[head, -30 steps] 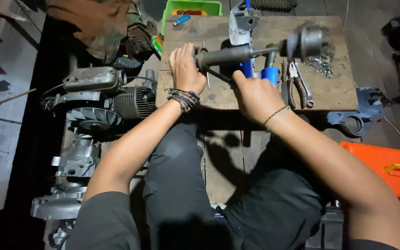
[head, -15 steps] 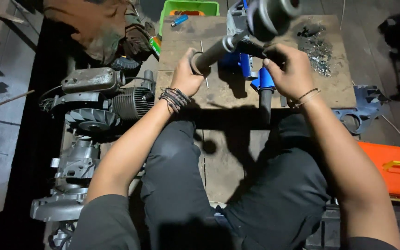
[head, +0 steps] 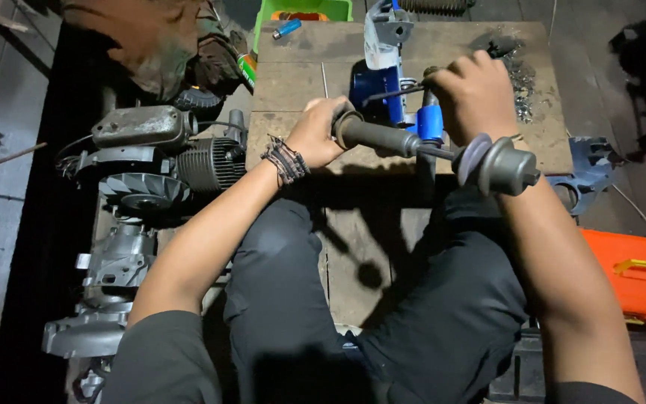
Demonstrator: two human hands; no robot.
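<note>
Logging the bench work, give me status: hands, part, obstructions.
Left hand grips the grey shaft end. Right hand holds a thin rod by the blue vise. Loose metal bits nearby.

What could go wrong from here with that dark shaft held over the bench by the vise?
1. The left hand grips only one end of the dark shaft, and its heavy rounded end hangs past the wooden bench edge above the lap; it could tip or drop.
2. The right hand works close to the blue vise and a thin rod; a slip might pinch or jab fingers.
3. Loose metal bits near the right hand could scatter.
</note>
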